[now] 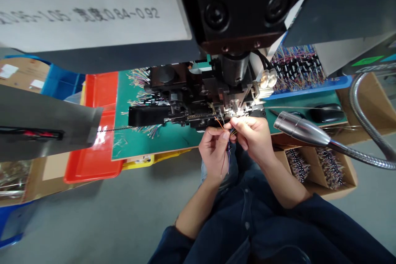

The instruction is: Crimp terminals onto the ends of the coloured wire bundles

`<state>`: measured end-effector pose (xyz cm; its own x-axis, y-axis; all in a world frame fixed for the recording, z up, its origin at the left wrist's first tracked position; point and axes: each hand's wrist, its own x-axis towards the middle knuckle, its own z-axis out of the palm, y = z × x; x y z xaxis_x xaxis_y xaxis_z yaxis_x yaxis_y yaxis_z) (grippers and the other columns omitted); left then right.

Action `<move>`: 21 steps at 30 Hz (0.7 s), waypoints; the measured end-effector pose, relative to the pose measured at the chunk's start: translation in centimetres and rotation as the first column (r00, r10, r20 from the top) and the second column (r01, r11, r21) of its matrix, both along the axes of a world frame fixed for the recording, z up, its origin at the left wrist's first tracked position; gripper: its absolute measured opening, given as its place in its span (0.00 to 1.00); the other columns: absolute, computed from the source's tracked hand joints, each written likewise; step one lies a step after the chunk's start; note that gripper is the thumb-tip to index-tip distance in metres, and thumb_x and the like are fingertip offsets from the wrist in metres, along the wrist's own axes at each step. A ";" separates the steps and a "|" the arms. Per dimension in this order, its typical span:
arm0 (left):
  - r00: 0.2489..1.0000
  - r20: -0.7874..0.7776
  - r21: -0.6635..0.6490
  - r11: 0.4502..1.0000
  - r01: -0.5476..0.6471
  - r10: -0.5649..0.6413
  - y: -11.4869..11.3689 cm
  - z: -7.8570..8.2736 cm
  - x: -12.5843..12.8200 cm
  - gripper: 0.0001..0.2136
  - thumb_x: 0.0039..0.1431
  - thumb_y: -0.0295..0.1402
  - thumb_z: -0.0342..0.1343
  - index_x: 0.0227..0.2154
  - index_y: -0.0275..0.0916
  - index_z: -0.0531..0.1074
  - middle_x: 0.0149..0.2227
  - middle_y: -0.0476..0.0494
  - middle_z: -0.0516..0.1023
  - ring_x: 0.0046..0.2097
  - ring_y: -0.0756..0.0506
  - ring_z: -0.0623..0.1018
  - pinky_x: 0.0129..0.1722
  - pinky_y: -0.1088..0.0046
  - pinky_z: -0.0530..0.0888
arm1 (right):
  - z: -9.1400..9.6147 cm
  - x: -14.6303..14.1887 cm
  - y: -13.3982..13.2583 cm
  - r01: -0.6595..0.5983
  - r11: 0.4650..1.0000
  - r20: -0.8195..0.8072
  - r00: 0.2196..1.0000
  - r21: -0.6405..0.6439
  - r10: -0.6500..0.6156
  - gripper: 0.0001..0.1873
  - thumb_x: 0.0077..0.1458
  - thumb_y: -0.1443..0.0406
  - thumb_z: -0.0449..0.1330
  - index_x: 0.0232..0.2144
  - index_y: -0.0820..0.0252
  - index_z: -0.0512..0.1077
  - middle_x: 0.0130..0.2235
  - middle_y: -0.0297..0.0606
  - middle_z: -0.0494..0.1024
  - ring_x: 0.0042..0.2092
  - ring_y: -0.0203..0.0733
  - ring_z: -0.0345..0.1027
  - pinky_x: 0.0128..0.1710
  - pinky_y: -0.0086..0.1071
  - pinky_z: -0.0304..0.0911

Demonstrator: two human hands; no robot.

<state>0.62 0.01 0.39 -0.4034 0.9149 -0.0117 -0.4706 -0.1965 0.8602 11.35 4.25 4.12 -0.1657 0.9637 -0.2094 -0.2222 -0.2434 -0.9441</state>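
Close to the body, the left hand (213, 152) and the right hand (249, 136) hold thin coloured wires (229, 135) between them, and the fingertips (236, 123) of both hands are pressed together, pinching the wires. These wires seem light, soft and easy to bend, so a hold near their ends looks best. At twelve o'clock, just beyond the hands, stands a crimping machine (198, 107). At four o'clock is a cardboard box (343, 181) with wire bundles, at three o'clock a gooseneck lamp (300, 130), and at nine o'clock a red tray (93, 169).

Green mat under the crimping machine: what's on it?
Fanned coloured wire ends lie on the green mat left of the crimping machine; the machine and your right hand cover the mat beneath them.
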 end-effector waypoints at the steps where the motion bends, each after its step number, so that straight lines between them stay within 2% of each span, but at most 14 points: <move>1: 1.000 0.001 -0.002 1.000 -0.002 0.002 0.0 0.0 0.0 0.13 0.68 0.42 0.77 0.36 0.42 0.80 0.35 0.50 0.84 0.32 0.52 0.81 0.36 0.75 0.82 | 0.0 0.0 0.0 -0.001 1.000 0.003 1.000 0.004 0.001 0.21 0.68 0.46 0.74 0.33 0.56 0.90 0.15 0.26 0.68 0.19 0.33 0.60 0.25 0.30 0.64; 7: 1.000 -0.024 -0.026 1.000 0.015 -0.015 -0.1 0.1 -0.1 0.13 0.68 0.42 0.76 0.35 0.42 0.80 0.32 0.50 0.83 0.31 0.50 0.81 0.34 0.73 0.82 | 0.9 0.2 0.3 -0.049 0.998 0.080 0.996 0.049 0.045 0.20 0.68 0.48 0.72 0.33 0.57 0.90 0.20 0.31 0.76 0.19 0.32 0.61 0.20 0.29 0.58; 11: 0.997 -0.045 -0.012 0.998 0.063 -0.064 -0.3 -0.2 -0.1 0.13 0.70 0.42 0.75 0.35 0.41 0.80 0.28 0.52 0.79 0.28 0.49 0.80 0.32 0.73 0.82 | 1.7 0.3 0.3 -0.066 0.993 0.114 0.992 0.095 0.055 0.14 0.64 0.52 0.76 0.35 0.56 0.90 0.20 0.30 0.75 0.19 0.31 0.59 0.18 0.27 0.52; 14: 0.996 -0.032 -0.017 0.997 0.081 -0.082 -0.4 -0.5 -0.1 0.13 0.70 0.41 0.74 0.35 0.41 0.79 0.29 0.51 0.80 0.30 0.49 0.81 0.34 0.73 0.81 | 1.7 0.3 0.2 -0.031 0.996 0.087 0.996 0.083 0.024 0.12 0.65 0.54 0.75 0.35 0.56 0.91 0.20 0.30 0.75 0.19 0.32 0.60 0.18 0.27 0.53; 18: 0.999 -0.009 -0.001 1.000 0.031 -0.031 -0.2 -0.4 -0.1 0.13 0.70 0.40 0.75 0.35 0.41 0.79 0.32 0.50 0.83 0.32 0.50 0.82 0.35 0.75 0.81 | 1.0 0.2 0.2 -0.010 0.999 0.054 0.999 0.035 0.008 0.17 0.68 0.52 0.73 0.33 0.56 0.90 0.18 0.29 0.72 0.17 0.31 0.56 0.19 0.29 0.56; 21: 1.000 -0.024 0.009 1.000 -0.016 0.016 0.0 -0.1 0.0 0.14 0.67 0.41 0.77 0.34 0.42 0.79 0.34 0.49 0.84 0.31 0.51 0.81 0.34 0.75 0.81 | 0.7 0.0 0.2 -0.009 1.000 0.027 1.000 0.001 0.009 0.21 0.67 0.47 0.73 0.32 0.57 0.89 0.18 0.30 0.72 0.18 0.32 0.59 0.18 0.30 0.54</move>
<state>0.57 0.06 0.30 -0.4182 0.9083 0.0065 -0.4468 -0.2119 0.8692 11.39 4.44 4.87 -0.1685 0.9623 -0.2134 -0.1943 -0.2446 -0.9499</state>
